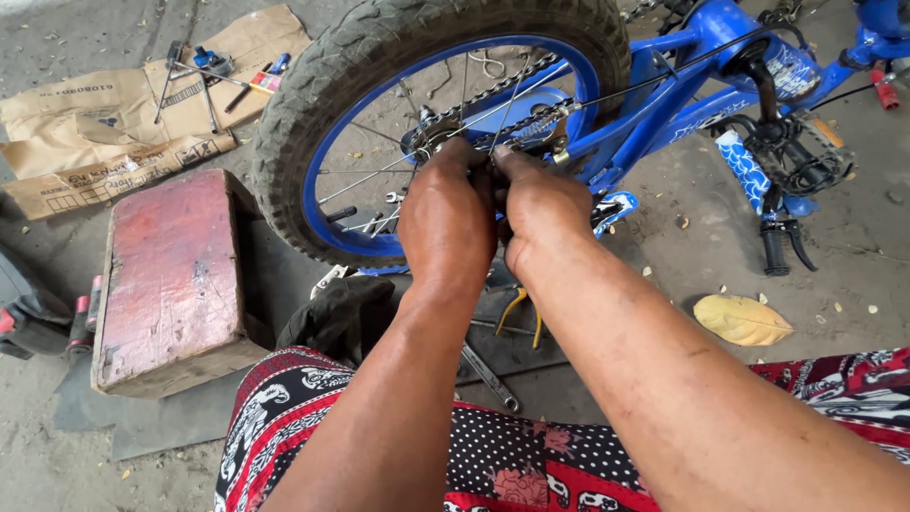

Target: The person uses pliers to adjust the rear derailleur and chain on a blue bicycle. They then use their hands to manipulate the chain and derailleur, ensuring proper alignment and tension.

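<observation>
A small blue bicycle lies upside down on the concrete, its rear wheel with a knobby tyre and blue rim in front of me. My left hand and my right hand are pressed together at the wheel's hub, fingers curled around the axle area beside the chain. What the fingertips pinch is hidden behind the hands. The pedal and crank stick out to the right.
A worn red wooden box stands at left. Flattened cardboard with small tools lies behind it. A spanner, yellow-handled pliers and a dark cloth lie under my arms. A dry leaf rests at right.
</observation>
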